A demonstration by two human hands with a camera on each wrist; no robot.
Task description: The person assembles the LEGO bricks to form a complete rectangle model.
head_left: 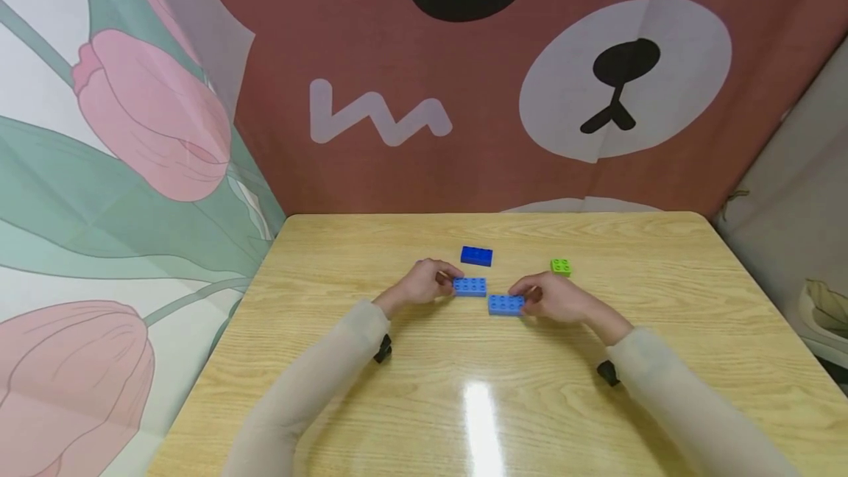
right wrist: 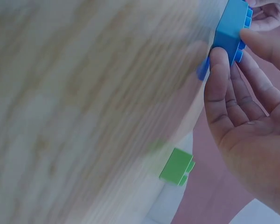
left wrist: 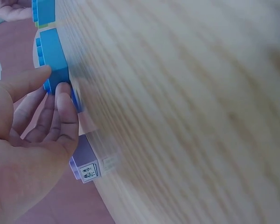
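My left hand (head_left: pixel 442 284) pinches the left end of a light blue brick (head_left: pixel 472 286) between thumb and fingers (left wrist: pixel 65 100). In the left wrist view the same brick (left wrist: pixel 52 56) sits against the tabletop. My right hand (head_left: pixel 533 299) pinches a second light blue brick (head_left: pixel 505 305) by its right end. The right wrist view shows that brick (right wrist: pixel 229 29) held between fingertip (right wrist: pixel 216 70) and thumb. The two bricks lie close together, the left one slightly farther away. A dark blue brick (head_left: pixel 476 256) lies just beyond them.
A small green brick (head_left: pixel 560 266) (right wrist: pixel 177 166) stands beyond my right hand. A pale lilac block with a label (left wrist: pixel 86 163) shows only in the left wrist view. The wooden table (head_left: pixel 464 403) is walled by printed fabric at the back and left.
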